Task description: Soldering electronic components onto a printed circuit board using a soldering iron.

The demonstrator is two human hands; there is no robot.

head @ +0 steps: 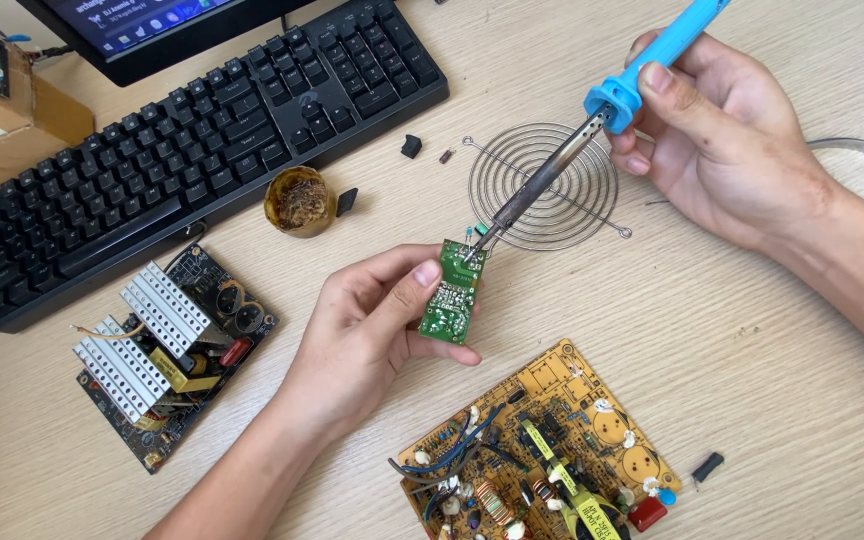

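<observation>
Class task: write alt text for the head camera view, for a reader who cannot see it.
A person's left hand holds a small green circuit board while the right hand touches a blue-handled soldering iron to its top edge. Around them on the wooden desk lie a black keyboard and two larger circuit boards.

The blue soldering iron point(642, 70) runs out past the top edge, so its handle end is cut off. The yellow circuit board point(542, 450) is cropped by the bottom edge, its lower parts unseen. The monitor point(142, 30) shows only its lower strip, and its screen content is too small to make out. The cardboard box point(2, 110) is cut by the left edge. The left hand point(372, 330) hides the near side of the small green board point(452, 295) behind its fingers point(422, 275). Both forearms leave the picture.
</observation>
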